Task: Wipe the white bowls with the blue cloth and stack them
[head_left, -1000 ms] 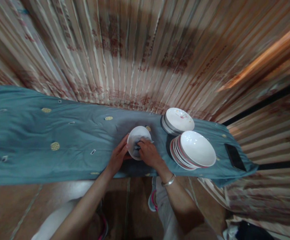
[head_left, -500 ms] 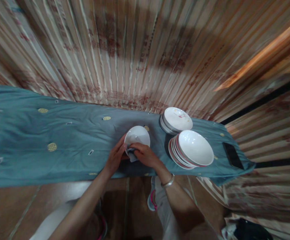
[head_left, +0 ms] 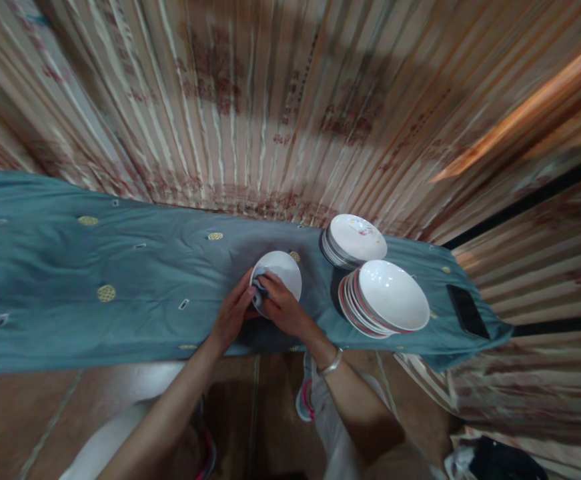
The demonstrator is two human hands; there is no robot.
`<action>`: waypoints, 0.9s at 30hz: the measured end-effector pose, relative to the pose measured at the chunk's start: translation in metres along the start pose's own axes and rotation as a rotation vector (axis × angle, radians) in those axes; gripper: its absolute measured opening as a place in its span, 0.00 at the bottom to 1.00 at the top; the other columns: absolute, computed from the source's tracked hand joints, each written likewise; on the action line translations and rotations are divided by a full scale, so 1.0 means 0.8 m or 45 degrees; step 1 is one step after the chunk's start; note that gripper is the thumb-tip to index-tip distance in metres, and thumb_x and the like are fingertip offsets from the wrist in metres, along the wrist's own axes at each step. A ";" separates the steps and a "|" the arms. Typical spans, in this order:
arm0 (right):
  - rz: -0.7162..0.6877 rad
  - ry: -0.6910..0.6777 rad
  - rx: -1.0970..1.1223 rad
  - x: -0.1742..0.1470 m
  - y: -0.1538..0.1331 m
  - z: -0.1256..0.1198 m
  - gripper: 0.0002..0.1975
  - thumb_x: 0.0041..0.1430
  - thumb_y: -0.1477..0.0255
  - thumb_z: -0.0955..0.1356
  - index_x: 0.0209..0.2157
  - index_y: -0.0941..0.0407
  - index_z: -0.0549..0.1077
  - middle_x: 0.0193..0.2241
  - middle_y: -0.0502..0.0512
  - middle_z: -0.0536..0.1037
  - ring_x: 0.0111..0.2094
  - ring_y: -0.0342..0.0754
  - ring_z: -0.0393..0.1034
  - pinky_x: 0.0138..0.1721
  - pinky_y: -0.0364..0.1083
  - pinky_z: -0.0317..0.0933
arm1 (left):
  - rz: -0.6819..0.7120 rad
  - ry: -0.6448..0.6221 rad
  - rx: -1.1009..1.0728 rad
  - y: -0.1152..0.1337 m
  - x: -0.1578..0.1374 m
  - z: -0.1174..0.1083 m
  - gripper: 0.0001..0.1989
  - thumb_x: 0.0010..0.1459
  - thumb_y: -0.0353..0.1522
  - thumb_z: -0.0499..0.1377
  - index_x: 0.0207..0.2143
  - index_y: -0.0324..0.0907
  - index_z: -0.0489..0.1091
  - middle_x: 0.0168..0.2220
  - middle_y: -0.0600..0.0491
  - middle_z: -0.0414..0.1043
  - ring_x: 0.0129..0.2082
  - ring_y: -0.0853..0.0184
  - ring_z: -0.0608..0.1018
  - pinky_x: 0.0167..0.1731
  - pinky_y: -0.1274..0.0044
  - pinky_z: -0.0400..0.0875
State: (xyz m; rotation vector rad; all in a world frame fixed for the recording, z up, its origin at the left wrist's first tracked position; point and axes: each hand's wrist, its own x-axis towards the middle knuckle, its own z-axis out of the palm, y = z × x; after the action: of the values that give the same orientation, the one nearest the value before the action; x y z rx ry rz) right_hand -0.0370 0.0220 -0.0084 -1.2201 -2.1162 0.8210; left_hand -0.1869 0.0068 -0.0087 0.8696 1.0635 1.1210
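A white bowl [head_left: 286, 268] is tilted toward me above the near part of the covered table. My left hand [head_left: 235, 307] grips it by its left rim, thumb on the edge and fingers behind, partly hidden. Inside the bowl, my right hand [head_left: 283, 305] presses a grey-blue cloth [head_left: 259, 283] against the left side of the inner wall. That hand's fingers are closed over the cloth and cover part of it. A silver bangle [head_left: 331, 362] circles the right wrist.
Right of the bowl stand a stack of red-rimmed white bowls [head_left: 393, 297] and, behind it, a stack of floral plates [head_left: 357, 239]. A black phone [head_left: 467, 311] lies at the right end of the teal tablecloth [head_left: 155, 287]. A patterned curtain [head_left: 250, 120] hangs behind.
My right hand has moved the cloth up and left, from the bowl's near rim to its left inner wall. The left hand keeps its hold on the bowl.
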 end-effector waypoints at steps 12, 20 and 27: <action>0.105 0.025 -0.314 0.001 0.004 0.002 0.33 0.55 0.82 0.60 0.64 0.65 0.56 0.67 0.69 0.52 0.68 0.59 0.43 0.66 0.61 0.47 | -0.011 0.002 -0.023 0.000 0.000 0.000 0.33 0.54 0.45 0.62 0.62 0.48 0.64 0.64 0.51 0.62 0.59 0.51 0.69 0.39 0.70 0.80; 0.201 -0.086 -0.634 -0.005 -0.015 -0.017 0.24 0.59 0.82 0.59 0.58 0.67 0.65 0.61 0.72 0.62 0.62 0.57 0.58 0.60 0.55 0.59 | -0.017 -0.010 -0.030 0.000 -0.001 0.001 0.36 0.53 0.46 0.62 0.63 0.46 0.62 0.60 0.48 0.67 0.54 0.51 0.73 0.35 0.69 0.80; 0.186 -0.233 -0.556 -0.008 -0.022 -0.034 0.17 0.60 0.81 0.61 0.47 0.61 0.74 0.52 0.64 0.74 0.54 0.52 0.68 0.57 0.51 0.60 | 0.005 0.007 -0.027 -0.001 0.002 0.000 0.33 0.54 0.45 0.61 0.61 0.47 0.64 0.60 0.49 0.67 0.52 0.53 0.73 0.33 0.72 0.80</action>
State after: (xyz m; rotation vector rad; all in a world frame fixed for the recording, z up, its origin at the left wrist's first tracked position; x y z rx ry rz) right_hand -0.0242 0.0154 0.0211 -1.5877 -2.4645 0.5622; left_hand -0.1862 0.0077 -0.0099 0.8527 1.0531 1.1361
